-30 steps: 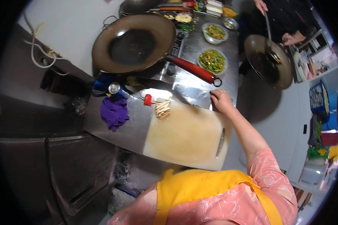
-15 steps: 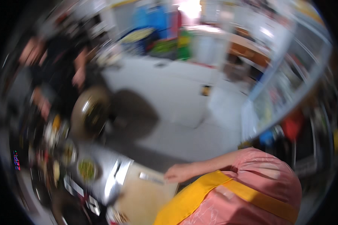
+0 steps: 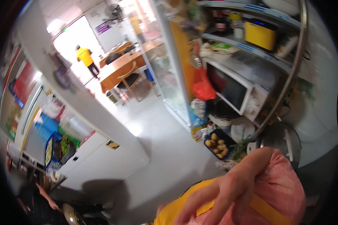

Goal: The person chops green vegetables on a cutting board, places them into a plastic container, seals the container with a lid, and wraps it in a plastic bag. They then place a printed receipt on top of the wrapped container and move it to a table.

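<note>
Head view: near me, the yellow apron (image 3: 168, 210) covers the chest, perhaps against splashes. Before it, the right hand (image 3: 231, 189) has fingers loosely apart, seemingly empty; the left hand is out of view. Beyond, a crate (image 3: 226, 135) gathers potatoes (image 3: 218, 145).

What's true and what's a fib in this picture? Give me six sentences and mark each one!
1. The bare right hand is in front of the yellow cloth apron. True.
2. That hand is holding a metal knife. False: its fingers are parted and no knife shows in it.
3. A red plastic bag hangs beside the white, boxy microwave. True.
4. The person in a yellow top and dark trousers is sitting down. False: that person is upright, by the bright doorway.
5. The rounded, yellow-brown vegetables are in a white bowl. False: they lie in a dark blue tray.
6. A brown wooden chair stands by the brown wooden table. True.
</note>
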A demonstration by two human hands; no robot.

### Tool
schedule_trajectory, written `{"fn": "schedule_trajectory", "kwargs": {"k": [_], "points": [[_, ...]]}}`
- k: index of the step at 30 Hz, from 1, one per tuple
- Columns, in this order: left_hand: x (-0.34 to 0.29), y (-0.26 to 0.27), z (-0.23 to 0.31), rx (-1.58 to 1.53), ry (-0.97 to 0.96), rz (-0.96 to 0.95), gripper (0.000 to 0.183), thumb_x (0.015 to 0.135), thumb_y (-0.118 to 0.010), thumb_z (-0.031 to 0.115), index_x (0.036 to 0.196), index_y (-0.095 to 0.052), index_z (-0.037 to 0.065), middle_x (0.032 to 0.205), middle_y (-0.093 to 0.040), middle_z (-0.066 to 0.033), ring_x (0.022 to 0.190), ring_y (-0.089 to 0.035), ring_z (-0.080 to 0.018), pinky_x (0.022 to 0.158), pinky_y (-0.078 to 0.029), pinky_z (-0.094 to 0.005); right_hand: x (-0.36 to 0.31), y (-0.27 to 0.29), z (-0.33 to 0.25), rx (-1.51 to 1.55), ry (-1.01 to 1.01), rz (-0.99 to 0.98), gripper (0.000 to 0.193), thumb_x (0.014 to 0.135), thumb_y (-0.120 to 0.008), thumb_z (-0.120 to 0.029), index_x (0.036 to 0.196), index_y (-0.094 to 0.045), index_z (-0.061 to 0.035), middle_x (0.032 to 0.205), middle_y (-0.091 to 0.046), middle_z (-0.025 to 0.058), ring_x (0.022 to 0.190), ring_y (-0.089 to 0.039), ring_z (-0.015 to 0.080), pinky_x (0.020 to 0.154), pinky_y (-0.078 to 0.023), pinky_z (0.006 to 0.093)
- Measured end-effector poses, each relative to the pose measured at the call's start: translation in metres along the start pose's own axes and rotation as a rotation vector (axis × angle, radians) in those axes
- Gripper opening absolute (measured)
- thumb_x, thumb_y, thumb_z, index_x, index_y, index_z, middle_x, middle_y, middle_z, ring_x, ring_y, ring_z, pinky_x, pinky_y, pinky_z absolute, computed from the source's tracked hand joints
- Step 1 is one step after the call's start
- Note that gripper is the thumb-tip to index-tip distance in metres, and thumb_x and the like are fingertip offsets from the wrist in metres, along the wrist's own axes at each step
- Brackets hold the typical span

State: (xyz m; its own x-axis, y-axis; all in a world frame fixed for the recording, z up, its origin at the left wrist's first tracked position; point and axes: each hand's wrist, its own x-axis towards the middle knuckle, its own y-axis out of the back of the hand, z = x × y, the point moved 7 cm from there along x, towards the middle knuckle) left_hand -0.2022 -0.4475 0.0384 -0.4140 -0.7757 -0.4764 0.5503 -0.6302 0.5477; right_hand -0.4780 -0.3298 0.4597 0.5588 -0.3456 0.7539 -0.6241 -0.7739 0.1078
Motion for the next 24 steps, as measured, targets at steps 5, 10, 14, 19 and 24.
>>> {"fn": "schedule_trajectory", "kwargs": {"k": [5,10,14,19,24], "points": [[0.074,-0.080,0.112,0.192,-0.241,-0.217,0.051,0.093,-0.063,0.034,0.127,-0.058,-0.004,0.123,-0.063,-0.0241,0.116,-0.061,-0.0339,0.096,-0.048,-0.0398,-0.112,0.062,-0.122,-0.582,-0.180,1.159,0.004,0.095,-0.055,0.004,0.095,-0.057,0.0006,0.090,-0.062,0.0123,0.079,-0.061,0.0189,0.075,-0.051,0.0326],[0.123,-0.144,0.207,0.371,-0.454,-0.326,0.051,0.093,-0.063,0.035,0.126,-0.059,-0.004,0.122,-0.063,-0.0243,0.116,-0.060,-0.0346,0.097,-0.048,-0.0397,-0.160,0.038,-0.336,-1.952,0.050,1.338,0.027,0.103,-0.049,-0.015,0.080,-0.054,-0.0015,0.074,-0.059,0.0062,0.070,-0.056,0.0130,0.069,-0.048,0.0291],[0.157,-0.156,0.258,0.439,-0.593,-0.282,0.051,0.093,-0.063,0.035,0.125,-0.059,-0.005,0.121,-0.064,-0.0245,0.116,-0.060,-0.0352,0.098,-0.047,-0.0396,-0.162,0.048,-0.478,-2.480,0.272,1.365,0.026,0.102,-0.052,-0.021,0.100,-0.064,0.0019,0.094,-0.068,0.0076,0.083,-0.063,0.0146,0.077,-0.053,0.0289],[0.171,-0.150,0.289,0.433,-0.661,-0.151,0.050,0.094,-0.062,0.035,0.124,-0.060,-0.005,0.120,-0.064,-0.0247,0.116,-0.060,-0.0359,0.099,-0.047,-0.0395,-0.174,0.093,-0.575,-2.910,0.036,1.641,0.038,0.095,-0.060,-0.031,0.116,-0.061,0.0010,0.118,-0.061,0.0186,0.114,-0.056,0.0333,0.096,-0.047,0.0408],[0.162,-0.148,0.276,0.398,-0.475,-0.162,0.057,0.092,-0.063,0.037,0.132,-0.053,-0.002,0.125,-0.060,-0.0221,0.119,-0.056,-0.0312,0.101,-0.044,-0.0403,-0.178,0.162,-0.591,-3.114,-0.647,1.706,0.058,0.090,-0.064,-0.045,0.126,-0.058,-0.0002,0.143,-0.047,0.0182,0.134,-0.043,0.0309,0.105,-0.042,0.0422]]}}
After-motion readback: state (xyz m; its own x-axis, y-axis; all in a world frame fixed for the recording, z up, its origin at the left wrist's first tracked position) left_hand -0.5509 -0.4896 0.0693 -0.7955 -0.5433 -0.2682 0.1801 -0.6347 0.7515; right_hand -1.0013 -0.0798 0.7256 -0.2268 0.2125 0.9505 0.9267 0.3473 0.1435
